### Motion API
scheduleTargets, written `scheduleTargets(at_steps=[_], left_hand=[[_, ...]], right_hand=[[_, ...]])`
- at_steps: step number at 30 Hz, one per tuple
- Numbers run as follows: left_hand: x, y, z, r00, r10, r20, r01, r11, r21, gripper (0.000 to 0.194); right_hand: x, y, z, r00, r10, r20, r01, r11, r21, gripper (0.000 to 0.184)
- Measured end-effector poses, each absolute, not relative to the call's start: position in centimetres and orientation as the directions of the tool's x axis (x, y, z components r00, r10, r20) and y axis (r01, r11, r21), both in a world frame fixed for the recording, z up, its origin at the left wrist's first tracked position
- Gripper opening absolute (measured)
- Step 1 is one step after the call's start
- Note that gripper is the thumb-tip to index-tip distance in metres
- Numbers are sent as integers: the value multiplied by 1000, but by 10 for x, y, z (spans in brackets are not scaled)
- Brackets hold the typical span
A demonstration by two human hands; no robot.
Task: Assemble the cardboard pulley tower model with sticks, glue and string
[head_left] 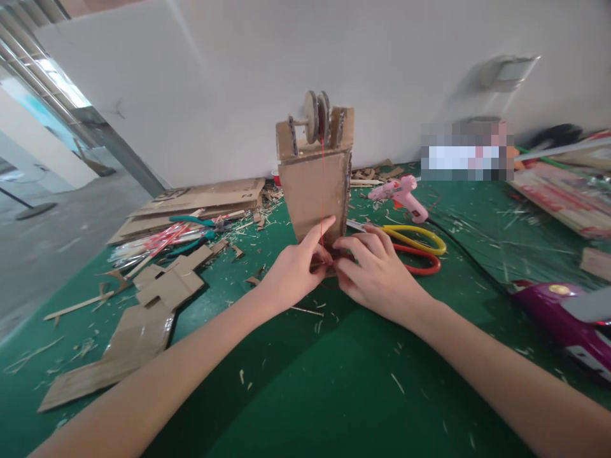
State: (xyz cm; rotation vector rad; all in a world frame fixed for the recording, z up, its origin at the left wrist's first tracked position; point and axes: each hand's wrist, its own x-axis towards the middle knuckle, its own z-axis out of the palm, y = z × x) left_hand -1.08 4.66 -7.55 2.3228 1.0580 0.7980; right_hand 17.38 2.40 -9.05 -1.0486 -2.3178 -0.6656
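Both hands were brought together low in front of the cardboard tower [312, 191], the left hand [298, 264] from one side and the right hand [375, 264] from the other. Their fingertips were gathered around the lower part of a red thread [323, 184], thumbs and fingers bent inward; whether the thread was firmly pinched by either hand cannot be told, because the tips were partly hidden. The left index finger was stretched upward near the tower's front, perhaps in order that it be kept out of the way of the small work. Above, the thread was hung nearly straight from a pair of round discs [311, 117], which were carried on a stick [300, 121] between the raised sides of the tower, apparently so that they could turn freely. The tower itself was stood upright on the green table [334, 394], probably so that both hands could be left for the thread. Beside the right hand, scissors [414, 250] were laid, likely for easy reach. Farther off, a pink glue gun [405, 194] was rested on the table. On the left side, cut cardboard pieces [167, 286] were left overlapping, seemingly pushed aside for working room.
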Motion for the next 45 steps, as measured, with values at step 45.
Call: scheduleTargets(at_steps=[45], left_hand=[[-10,48,-60,542,825,160,623,-522,583,20]], right_hand=[[167,8,-89,-651,550,524,694,710,117,20]])
